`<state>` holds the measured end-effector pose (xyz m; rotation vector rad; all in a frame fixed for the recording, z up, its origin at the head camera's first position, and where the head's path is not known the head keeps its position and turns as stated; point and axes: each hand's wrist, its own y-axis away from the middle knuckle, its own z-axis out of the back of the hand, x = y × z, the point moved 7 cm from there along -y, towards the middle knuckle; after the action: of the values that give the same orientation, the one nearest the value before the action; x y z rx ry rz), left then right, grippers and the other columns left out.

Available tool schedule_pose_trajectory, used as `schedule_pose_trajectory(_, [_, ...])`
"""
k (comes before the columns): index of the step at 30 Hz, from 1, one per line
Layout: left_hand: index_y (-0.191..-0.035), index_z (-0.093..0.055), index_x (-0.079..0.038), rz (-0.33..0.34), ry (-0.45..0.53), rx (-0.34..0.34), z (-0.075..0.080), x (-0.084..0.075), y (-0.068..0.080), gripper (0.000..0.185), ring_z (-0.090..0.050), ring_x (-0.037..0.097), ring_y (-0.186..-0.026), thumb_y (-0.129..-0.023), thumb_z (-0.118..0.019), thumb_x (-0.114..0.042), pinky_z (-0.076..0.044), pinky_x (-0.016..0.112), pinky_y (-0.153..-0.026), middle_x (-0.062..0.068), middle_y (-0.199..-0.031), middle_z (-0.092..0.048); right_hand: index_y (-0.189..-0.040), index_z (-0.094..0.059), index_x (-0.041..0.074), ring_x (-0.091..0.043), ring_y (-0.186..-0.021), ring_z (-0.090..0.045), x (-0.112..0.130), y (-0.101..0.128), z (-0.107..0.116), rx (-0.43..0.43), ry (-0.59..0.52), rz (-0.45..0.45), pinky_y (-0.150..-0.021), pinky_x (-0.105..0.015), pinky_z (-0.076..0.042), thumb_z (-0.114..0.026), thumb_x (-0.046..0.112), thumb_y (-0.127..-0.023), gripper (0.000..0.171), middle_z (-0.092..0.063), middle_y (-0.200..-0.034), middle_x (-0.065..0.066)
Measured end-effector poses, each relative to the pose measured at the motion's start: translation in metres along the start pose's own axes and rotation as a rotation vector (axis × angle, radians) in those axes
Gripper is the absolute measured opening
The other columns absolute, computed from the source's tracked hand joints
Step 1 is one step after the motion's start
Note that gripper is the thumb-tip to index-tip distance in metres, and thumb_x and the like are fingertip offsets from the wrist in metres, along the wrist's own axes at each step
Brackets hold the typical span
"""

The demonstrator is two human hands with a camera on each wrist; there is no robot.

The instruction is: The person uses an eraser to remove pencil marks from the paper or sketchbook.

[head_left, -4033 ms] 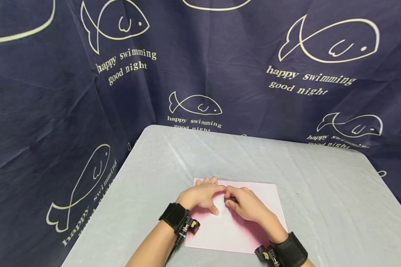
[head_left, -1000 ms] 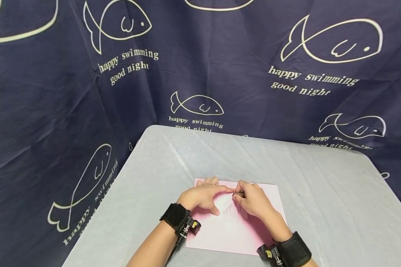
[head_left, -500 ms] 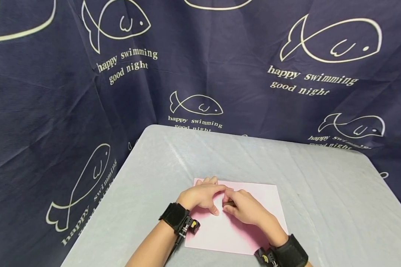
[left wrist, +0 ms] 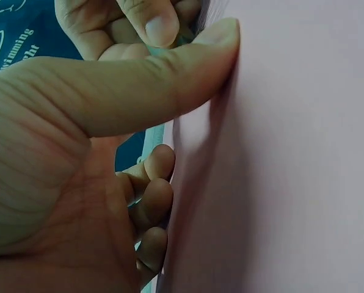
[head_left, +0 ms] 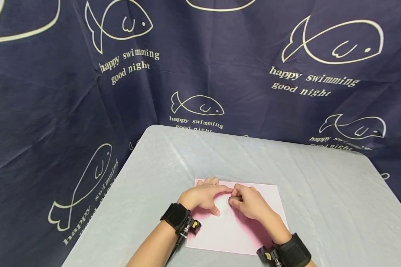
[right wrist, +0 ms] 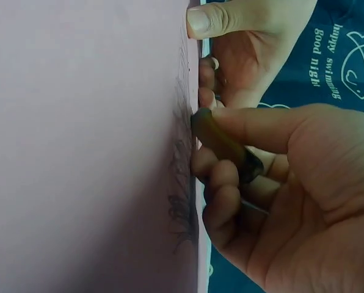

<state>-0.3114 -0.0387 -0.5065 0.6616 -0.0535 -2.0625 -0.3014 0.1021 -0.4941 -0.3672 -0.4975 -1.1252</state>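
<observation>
A pink sheet of paper [head_left: 214,237] lies on the table, with thin grey scribbled lines [right wrist: 181,207] on it. My left hand [head_left: 200,196] rests on its upper left part, thumb and index finger spread, holding it down. Between the thumb and fingers of my right hand [head_left: 252,202] is a small olive-yellow block with dark ends, which looks like an eraser [right wrist: 222,141]. One end of it touches the paper or is very close, beside the scribbles. The left index fingertip is right by the right hand; whether they touch I cannot tell.
A pale grey cloth covers the table [head_left: 160,159], which reaches well beyond the paper on all sides seen. Behind and to the left hangs a dark blue curtain [head_left: 247,107] with fish drawings. Black straps with small cameras sit on both wrists.
The right hand shifts back and forth over the paper: left and nearer half a second ago, now slightly right and farther again. The left hand stays in place.
</observation>
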Motion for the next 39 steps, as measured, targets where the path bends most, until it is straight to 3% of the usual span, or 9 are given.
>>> schedule_pose_trajectory(6, [-0.146, -0.050, -0.050, -0.022, -0.015, -0.002, 0.000, -0.002, -0.001, 0.088, -0.039, 0.009, -0.102, -0.070, -0.091, -0.035, -0.034, 0.030, -0.092, -0.010, -0.109, -0.042, -0.080, -0.059, 0.019, -0.009, -0.061, -0.045, -0.006, 0.000, 0.009, -0.109, 0.117, -0.068, -0.058, -0.027, -0.036, -0.078, 0.014, -0.086, 0.021, -0.049, -0.062, 0.009])
schedule_pose_trajectory(14, [-0.146, -0.053, -0.043, 0.005, 0.002, 0.001, -0.001, 0.003, -0.001, 0.086, -0.039, 0.010, -0.105, -0.070, -0.092, -0.035, -0.035, 0.030, -0.093, -0.010, -0.109, -0.042, -0.085, -0.060, 0.016, -0.006, -0.060, -0.043, 0.012, 0.003, 0.002, -0.068, 0.118, 0.079, -0.056, -0.023, -0.035, -0.079, 0.012, -0.087, 0.020, -0.052, -0.064, 0.011])
schedule_pose_trajectory(19, [-0.143, -0.057, -0.035, -0.006, 0.015, -0.007, 0.000, 0.002, -0.001, 0.082, -0.038, 0.010, -0.100, -0.069, -0.092, -0.033, -0.033, 0.027, -0.086, -0.008, -0.102, -0.039, -0.090, -0.062, 0.014, -0.001, -0.065, -0.050, 0.026, 0.006, -0.005, -0.044, 0.109, 0.157, -0.059, -0.022, -0.042, -0.080, 0.012, -0.086, 0.018, -0.064, -0.074, 0.008])
schedule_pose_trajectory(29, [-0.145, -0.056, -0.032, 0.005, 0.010, -0.002, 0.002, 0.001, -0.003, 0.085, -0.037, 0.011, -0.099, -0.069, -0.093, -0.033, -0.031, 0.027, -0.084, -0.008, -0.101, -0.038, -0.090, -0.061, 0.015, -0.005, -0.063, -0.046, 0.026, 0.004, -0.007, -0.138, 0.129, 0.139, -0.058, -0.022, -0.039, -0.080, 0.012, -0.086, 0.020, -0.063, -0.071, 0.007])
schedule_pose_trajectory(32, [-0.145, -0.056, -0.033, 0.003, 0.006, 0.001, 0.001, 0.001, -0.005, 0.085, -0.037, 0.011, -0.097, -0.069, -0.093, -0.034, -0.030, 0.027, -0.082, -0.008, -0.100, -0.037, -0.090, -0.061, 0.015, -0.003, -0.062, -0.045, 0.026, 0.004, -0.007, -0.104, 0.100, 0.158, -0.057, -0.022, -0.038, -0.080, 0.012, -0.086, 0.019, -0.061, -0.070, 0.009])
schedule_pose_trajectory(39, [-0.143, -0.057, -0.036, -0.013, 0.015, -0.008, 0.001, 0.000, -0.005, 0.082, -0.037, 0.011, -0.097, -0.068, -0.093, -0.034, -0.031, 0.027, -0.083, -0.008, -0.098, -0.038, -0.090, -0.061, 0.015, 0.002, -0.060, -0.038, 0.029, 0.007, -0.009, 0.069, -0.008, 0.223, -0.056, -0.020, -0.035, -0.076, 0.012, -0.089, 0.016, -0.049, -0.067, 0.013])
